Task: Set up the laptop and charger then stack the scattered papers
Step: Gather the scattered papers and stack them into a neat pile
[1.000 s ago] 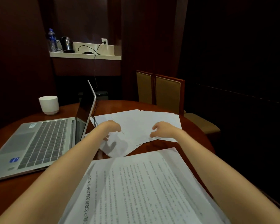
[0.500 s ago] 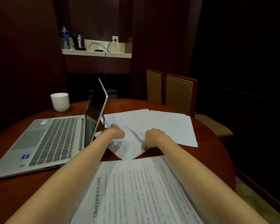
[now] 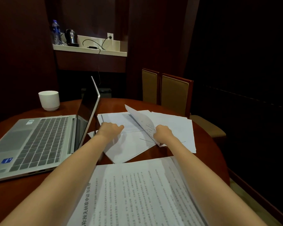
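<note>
Scattered white printed paper sheets (image 3: 131, 144) lie at frame centre on the round reddish wooden tabletop (image 3: 121, 102), right of the open silver laptop (image 3: 39, 141). A hard tug could crease the raised sheet (image 3: 140, 118) or drag others off. Of the hands, the right hand (image 3: 163, 134) pinches that sheet's edge; the left hand (image 3: 111, 130) rests loosely flat on lower sheets.

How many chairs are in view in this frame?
2. Tan-padded wooden chairs, side by side beyond the round brown wooden table: the left chair and the right chair, whose seat shows. Others may be hidden in the dark surroundings.
</note>
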